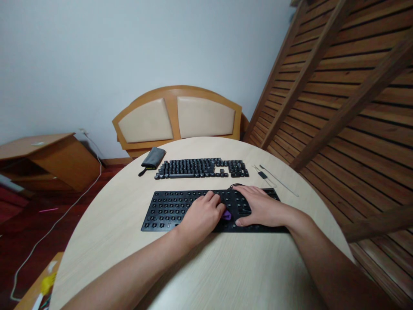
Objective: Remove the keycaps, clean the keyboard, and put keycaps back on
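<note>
A black keyboard base (161, 211) with its keycaps off lies flat on the round table, rows of bare switches showing. My left hand (204, 213) is closed over its middle, gripping a purple cloth (227, 215) that pokes out by the fingers and rests on the board. Toward the right end, my right hand (261, 207) lies across the base with thumb and fingers spread apart. Behind the base, the loose black keycaps (187, 167) are laid out in keyboard order.
A grey pouch (154, 157) sits at the back left of the table (106, 224). To the right lie a wire tool with a black handle (262, 175) and a thin rod (279, 180). A padded wooden headboard (206, 115) stands behind; a slatted wooden panel (342, 94) rises at right.
</note>
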`<state>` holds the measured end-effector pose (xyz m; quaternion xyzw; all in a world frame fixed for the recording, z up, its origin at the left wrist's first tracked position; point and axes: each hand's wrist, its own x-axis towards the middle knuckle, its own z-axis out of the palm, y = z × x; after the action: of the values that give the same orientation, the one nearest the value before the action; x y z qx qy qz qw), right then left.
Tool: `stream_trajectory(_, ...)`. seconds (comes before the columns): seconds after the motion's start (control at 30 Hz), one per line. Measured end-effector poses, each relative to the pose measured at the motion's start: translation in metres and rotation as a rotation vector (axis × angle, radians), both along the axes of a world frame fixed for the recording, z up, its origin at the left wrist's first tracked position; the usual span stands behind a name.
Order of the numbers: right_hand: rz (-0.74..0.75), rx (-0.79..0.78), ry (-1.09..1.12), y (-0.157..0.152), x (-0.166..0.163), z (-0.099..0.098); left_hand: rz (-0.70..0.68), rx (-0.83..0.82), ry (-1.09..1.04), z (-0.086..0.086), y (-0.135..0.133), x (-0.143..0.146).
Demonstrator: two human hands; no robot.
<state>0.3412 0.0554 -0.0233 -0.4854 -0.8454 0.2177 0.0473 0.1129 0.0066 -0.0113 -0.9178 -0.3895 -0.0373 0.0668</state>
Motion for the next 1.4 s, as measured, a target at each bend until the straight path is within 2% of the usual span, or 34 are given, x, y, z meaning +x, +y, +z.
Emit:
stream_trajectory(0.13,-0.001,-0.005,-0.020,-0.002,-0.002,0.002,0.005,-0.023,0.005,0.005,-0.006,-0.010)
stream_trajectory(0.33,-0.006,0.005,-0.021,-0.001,0.000,0.003,0.103,-0.025,0.047,0.008,-0.004,-0.031)
stream_trajectory(0.47,-0.004,-0.008,-0.020,0.001,0.002,0.003,0.146,-0.023,0.079,0.009,-0.005,-0.062)
stream_trajectory(0.73,-0.001,-0.015,-0.011,0.002,0.003,0.003,0.362,0.022,0.085,0.002,-0.019,-0.144)
stream_trajectory(0.87,0.004,-0.010,-0.030,0.003,0.005,0.000,0.479,-0.024,0.134,0.010,-0.027,-0.169)
stream_trajectory(1.07,0.017,0.007,-0.010,0.005,0.007,-0.002,0.602,-0.050,0.198,0.026,-0.030,-0.178)
stream_trajectory(1.3,0.027,0.018,0.007,0.006,0.008,-0.005,0.543,-0.048,0.120,0.010,-0.033,-0.172)
stream_trajectory(1.4,0.016,0.014,-0.003,0.005,0.007,-0.004,0.545,-0.065,0.081,0.011,-0.034,-0.170)
